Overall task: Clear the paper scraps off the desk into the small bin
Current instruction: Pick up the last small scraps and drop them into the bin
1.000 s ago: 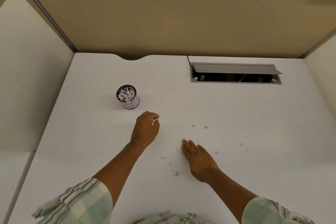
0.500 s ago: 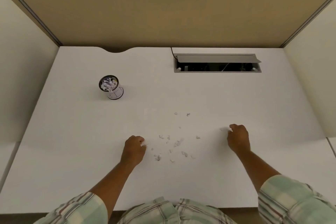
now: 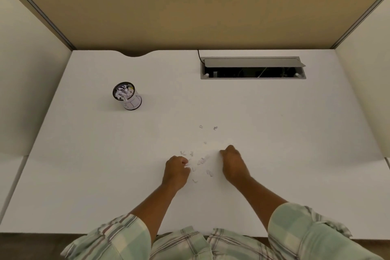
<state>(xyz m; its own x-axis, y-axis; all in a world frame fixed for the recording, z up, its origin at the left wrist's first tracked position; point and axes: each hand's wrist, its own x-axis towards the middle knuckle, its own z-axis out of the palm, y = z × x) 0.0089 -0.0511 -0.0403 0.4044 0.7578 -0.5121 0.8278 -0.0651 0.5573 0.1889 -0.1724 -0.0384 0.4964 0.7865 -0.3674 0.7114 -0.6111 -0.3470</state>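
Observation:
Several small white paper scraps (image 3: 201,160) lie scattered on the white desk (image 3: 84,175), between and just beyond my two hands. My left hand (image 3: 176,170) rests on the desk with fingers curled; bits of white paper show at its fingertips. My right hand (image 3: 233,163) is curled too, knuckles up, at the right edge of the scrap cluster; what it holds is hidden. Two more paper scraps (image 3: 207,127) lie farther back. The small round bin (image 3: 127,96), white-sided with a dark rim and full of paper pieces, stands at the back left, well away from both hands.
An open grey cable tray (image 3: 253,67) with a raised lid is set into the desk at the back right, a black cable beside it. Tan partition panels (image 3: 190,6) wall the desk at the back and both sides.
My right hand has swept leftward toward the scrap cluster, and my left hand has shifted right. The scraps now lie closer together between both hands.

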